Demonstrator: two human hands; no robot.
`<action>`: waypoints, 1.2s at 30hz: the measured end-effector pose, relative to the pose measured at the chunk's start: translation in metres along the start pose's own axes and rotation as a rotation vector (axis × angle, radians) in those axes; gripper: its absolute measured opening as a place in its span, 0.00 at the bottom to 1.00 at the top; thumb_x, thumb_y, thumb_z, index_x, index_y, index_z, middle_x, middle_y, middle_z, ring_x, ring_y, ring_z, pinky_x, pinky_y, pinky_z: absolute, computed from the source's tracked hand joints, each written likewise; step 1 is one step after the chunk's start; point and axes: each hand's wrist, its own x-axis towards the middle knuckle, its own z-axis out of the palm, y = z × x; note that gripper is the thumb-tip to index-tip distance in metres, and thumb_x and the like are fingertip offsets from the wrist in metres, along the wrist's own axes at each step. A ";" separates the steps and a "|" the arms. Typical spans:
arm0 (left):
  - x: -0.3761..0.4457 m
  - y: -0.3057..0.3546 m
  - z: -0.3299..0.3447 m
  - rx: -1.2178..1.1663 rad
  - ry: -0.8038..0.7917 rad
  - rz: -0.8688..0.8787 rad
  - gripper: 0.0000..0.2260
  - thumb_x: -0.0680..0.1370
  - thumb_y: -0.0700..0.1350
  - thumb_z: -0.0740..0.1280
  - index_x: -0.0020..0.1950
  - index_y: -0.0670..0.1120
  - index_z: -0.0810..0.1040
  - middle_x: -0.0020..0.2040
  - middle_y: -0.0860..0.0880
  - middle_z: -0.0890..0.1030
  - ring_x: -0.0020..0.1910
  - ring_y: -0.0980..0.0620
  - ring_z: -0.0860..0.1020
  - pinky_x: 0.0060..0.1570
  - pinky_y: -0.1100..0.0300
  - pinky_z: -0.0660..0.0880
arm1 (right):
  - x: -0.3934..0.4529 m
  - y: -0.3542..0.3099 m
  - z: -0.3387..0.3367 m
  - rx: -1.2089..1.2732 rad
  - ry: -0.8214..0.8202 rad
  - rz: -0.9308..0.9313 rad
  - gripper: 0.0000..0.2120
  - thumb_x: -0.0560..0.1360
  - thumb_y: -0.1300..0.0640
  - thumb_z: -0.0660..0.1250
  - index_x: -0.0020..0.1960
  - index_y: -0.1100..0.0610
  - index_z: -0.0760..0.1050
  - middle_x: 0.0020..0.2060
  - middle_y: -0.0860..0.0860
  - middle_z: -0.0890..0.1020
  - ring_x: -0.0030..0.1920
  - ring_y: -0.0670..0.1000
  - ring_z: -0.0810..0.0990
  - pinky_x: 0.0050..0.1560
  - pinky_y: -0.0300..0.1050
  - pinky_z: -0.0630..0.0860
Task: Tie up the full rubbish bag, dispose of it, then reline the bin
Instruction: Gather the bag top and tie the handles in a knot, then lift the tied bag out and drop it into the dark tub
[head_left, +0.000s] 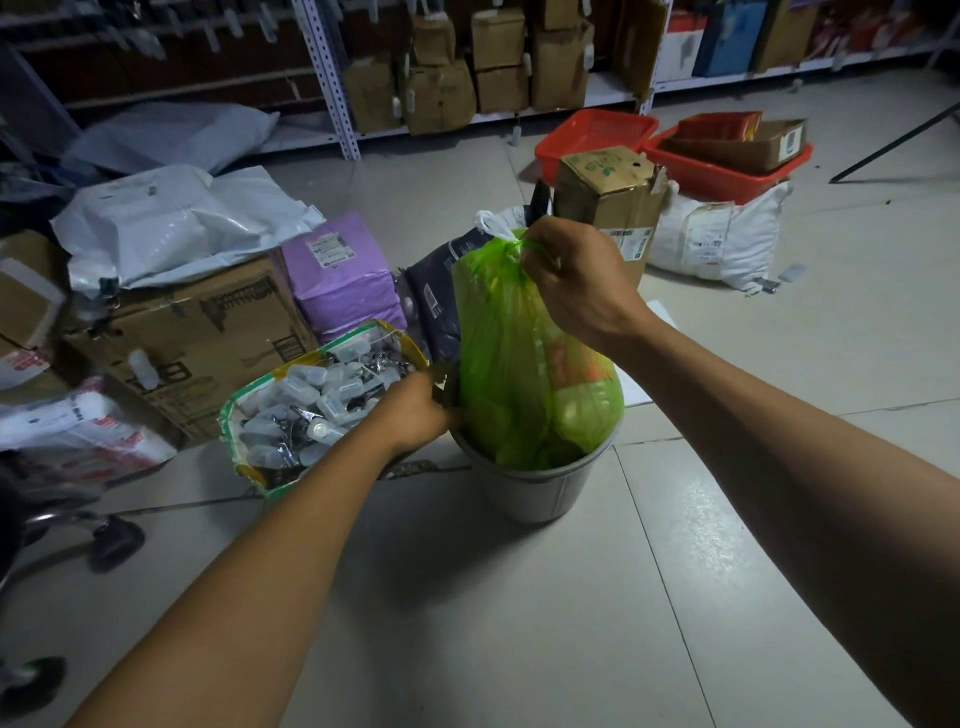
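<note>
Above grey bin (530, 486), right hand (576, 283) gripping green bag (514, 364)

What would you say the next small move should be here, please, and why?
Probably keep lifting the green bag straight up until it clears the bin. The right hand grips its gathered top, most of the bag is already above the rim, but its bottom sits inside. The left hand is at the rim, seemingly steadying the bin.
</note>
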 end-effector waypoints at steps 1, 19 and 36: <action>0.000 0.000 0.000 -0.062 -0.006 -0.025 0.23 0.72 0.44 0.74 0.63 0.63 0.75 0.34 0.63 0.81 0.33 0.66 0.79 0.31 0.69 0.73 | 0.000 -0.002 -0.002 -0.001 -0.004 0.000 0.05 0.77 0.60 0.63 0.46 0.56 0.78 0.37 0.52 0.81 0.40 0.53 0.77 0.40 0.50 0.73; 0.012 0.062 -0.098 0.301 0.127 -0.039 0.20 0.76 0.48 0.70 0.67 0.43 0.76 0.64 0.39 0.78 0.62 0.39 0.76 0.57 0.52 0.73 | 0.049 -0.047 -0.046 -0.117 -0.046 -0.053 0.06 0.76 0.60 0.63 0.46 0.59 0.79 0.39 0.54 0.82 0.41 0.57 0.78 0.39 0.51 0.74; -0.063 0.251 -0.257 0.482 -0.031 -0.064 0.29 0.78 0.55 0.66 0.77 0.46 0.65 0.73 0.41 0.69 0.71 0.40 0.67 0.68 0.48 0.67 | 0.115 -0.201 -0.201 -0.269 -0.303 0.152 0.07 0.77 0.57 0.63 0.45 0.54 0.80 0.44 0.56 0.84 0.44 0.60 0.80 0.36 0.45 0.66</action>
